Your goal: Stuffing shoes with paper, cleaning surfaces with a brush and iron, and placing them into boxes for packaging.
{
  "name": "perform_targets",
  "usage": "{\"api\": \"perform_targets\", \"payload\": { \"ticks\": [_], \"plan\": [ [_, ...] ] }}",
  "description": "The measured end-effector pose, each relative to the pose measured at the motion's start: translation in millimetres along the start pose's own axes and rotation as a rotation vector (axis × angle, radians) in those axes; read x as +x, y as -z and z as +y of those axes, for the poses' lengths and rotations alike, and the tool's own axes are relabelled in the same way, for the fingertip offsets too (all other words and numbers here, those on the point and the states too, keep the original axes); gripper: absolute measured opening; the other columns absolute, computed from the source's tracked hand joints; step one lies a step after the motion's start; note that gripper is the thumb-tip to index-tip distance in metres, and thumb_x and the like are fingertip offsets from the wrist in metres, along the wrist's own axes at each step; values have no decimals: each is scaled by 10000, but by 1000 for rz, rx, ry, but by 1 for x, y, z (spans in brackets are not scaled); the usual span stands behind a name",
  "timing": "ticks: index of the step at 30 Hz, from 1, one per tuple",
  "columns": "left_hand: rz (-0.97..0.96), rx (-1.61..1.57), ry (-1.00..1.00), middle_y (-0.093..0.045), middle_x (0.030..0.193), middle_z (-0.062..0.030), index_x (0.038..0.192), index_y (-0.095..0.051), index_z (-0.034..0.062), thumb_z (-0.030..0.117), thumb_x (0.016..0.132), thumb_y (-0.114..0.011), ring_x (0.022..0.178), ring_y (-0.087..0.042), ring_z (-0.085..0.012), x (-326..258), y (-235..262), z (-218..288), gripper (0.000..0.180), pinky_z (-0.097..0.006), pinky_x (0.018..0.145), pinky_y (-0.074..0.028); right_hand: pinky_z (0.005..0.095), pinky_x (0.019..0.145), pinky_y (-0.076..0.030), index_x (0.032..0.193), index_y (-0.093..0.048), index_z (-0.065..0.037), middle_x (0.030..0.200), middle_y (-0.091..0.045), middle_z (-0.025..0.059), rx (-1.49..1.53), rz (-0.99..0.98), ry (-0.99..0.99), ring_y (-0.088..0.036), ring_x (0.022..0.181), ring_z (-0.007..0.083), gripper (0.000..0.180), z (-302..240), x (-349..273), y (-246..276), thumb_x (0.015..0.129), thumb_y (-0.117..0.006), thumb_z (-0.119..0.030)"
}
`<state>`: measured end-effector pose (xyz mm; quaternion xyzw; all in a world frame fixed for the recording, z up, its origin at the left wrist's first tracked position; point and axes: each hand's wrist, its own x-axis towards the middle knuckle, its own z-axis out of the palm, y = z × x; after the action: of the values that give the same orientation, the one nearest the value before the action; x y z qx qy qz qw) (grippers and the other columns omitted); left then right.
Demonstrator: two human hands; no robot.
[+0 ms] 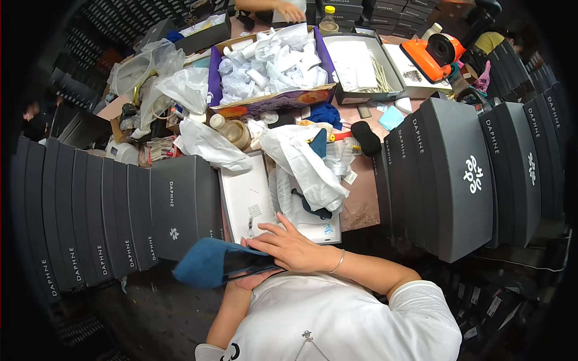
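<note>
I hold a dark blue pointed-toe shoe [208,263] close to my body, its toe pointing left. My left hand [256,280] grips it from below and is mostly hidden behind it. With bent fingers, my right hand [293,246] grasps the strap and heel end from above. Just beyond my hands lies an open white shoebox [244,192]. Inside it, white tissue paper [304,165] partly covers a second blue shoe [317,144], whose dark strapped part shows near the box's front.
Stacked dark shoeboxes flank me, on the left [180,198] and right [445,174]. Behind the shoebox stand glass jars [232,131] and a purple carton [271,105] of crumpled paper. An orange device [433,57] sits at back right. Another person's hand [290,11] shows at the far side.
</note>
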<state>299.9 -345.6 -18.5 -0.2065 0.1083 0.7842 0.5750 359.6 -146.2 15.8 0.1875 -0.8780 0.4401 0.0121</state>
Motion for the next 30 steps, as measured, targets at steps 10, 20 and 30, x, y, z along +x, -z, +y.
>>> {"api": "perform_targets", "payload": {
  "ticks": [10,20,30],
  "plan": [
    [145,177,-170,-621,1074,-199,1006,-621,6,308,999,-372,1043,-588,-368,26,-24,11,392,-519,1003,-431,381,729,-521,993,-650,31,895,-670,205,-196,765,-611,-668,796,341,195,208,-23,122,852,-540,-49],
    [219,61,-439,-686,880,-207,996,-640,-3,318,971,-421,847,-668,-402,50,1,57,390,-501,803,-543,458,767,-491,883,-614,-77,914,-645,141,-868,-35,-671,-634,865,315,268,321,2,117,738,-692,-289],
    [188,210,-707,-696,889,-143,995,-653,19,273,925,-500,822,-682,-300,65,1,59,305,-432,803,-559,315,728,-490,993,-610,8,888,-631,128,-177,978,-380,-625,795,238,129,259,17,175,924,-576,-95]
  ]
}}
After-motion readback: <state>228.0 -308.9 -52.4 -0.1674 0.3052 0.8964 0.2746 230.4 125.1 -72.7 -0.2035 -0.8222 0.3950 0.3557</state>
